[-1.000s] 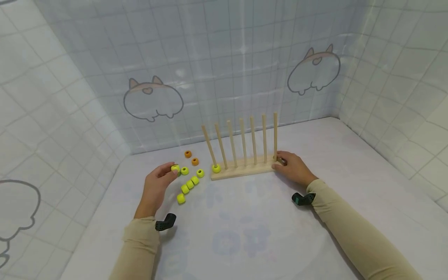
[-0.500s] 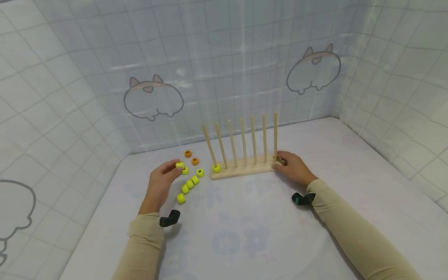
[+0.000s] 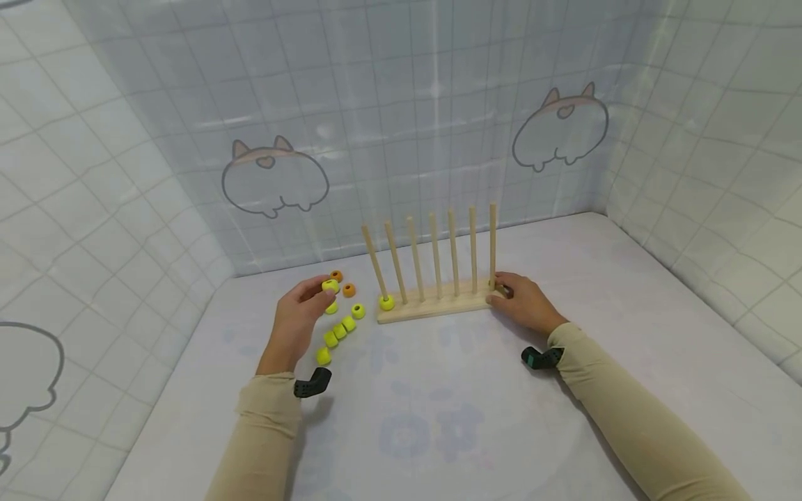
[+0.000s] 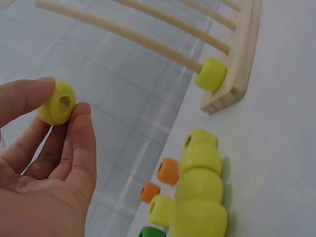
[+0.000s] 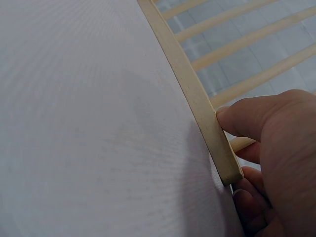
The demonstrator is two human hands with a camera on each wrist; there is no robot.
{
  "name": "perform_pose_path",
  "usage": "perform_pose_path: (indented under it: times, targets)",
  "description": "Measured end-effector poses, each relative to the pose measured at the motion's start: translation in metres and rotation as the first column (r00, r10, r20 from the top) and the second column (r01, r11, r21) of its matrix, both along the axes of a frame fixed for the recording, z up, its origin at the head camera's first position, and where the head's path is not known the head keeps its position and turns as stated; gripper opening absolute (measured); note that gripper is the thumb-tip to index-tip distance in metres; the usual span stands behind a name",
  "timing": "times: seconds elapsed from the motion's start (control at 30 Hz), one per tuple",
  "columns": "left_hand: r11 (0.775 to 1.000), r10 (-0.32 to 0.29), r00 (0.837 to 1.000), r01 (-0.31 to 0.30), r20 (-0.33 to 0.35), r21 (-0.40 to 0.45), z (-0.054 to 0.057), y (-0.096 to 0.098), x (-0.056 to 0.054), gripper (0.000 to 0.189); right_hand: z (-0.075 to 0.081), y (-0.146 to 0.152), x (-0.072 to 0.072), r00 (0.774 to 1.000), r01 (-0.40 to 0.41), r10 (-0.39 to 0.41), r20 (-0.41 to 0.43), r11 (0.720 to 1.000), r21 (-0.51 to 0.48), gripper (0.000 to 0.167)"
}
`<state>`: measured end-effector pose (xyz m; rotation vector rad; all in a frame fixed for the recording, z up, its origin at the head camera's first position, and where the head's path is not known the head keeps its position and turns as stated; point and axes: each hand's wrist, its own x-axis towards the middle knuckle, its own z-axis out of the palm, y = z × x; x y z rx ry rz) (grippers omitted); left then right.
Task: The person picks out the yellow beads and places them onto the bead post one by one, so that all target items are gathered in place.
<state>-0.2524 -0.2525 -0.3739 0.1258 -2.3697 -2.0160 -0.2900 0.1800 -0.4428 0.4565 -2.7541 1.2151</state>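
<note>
Between thumb and fingers, my left hand (image 3: 298, 316) pinches a yellow bead (image 4: 58, 103), raised above the table with its hole showing. A wooden peg rack (image 3: 438, 304) stands upright with several tall pegs in a row. One yellow bead (image 4: 211, 75) sits at the foot of its leftmost peg. My right hand (image 3: 528, 303) grips the rack's right end; in the right wrist view the thumb lies on the base (image 5: 195, 103) and other fingers are beyond its end. Loose yellow beads (image 3: 340, 330) lie in a slanting line left of the rack.
Two orange beads (image 3: 349, 289) lie behind the yellow ones. Part of a green bead (image 4: 152, 232) shows at the bottom of the left wrist view. Tiled-pattern sheeting (image 3: 401, 139) with cartoon drawings rises behind and at both sides of the white table (image 3: 476, 403).
My left hand has moved right and away from me, lifting the pinched yellow bead over the loose ones toward the rack. The right hand and the rack have stayed in place.
</note>
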Motion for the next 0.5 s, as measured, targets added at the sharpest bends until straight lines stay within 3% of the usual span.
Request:
perform_pose_path:
  times: [0.5]
  targets:
    - [0.991,-0.044,0.998,0.050,-0.050,0.123,0.011,0.016,-0.004,0.048,0.001,-0.001,0.000,1.000,-0.003,0.004,0.013,1.000,-0.013,0.044]
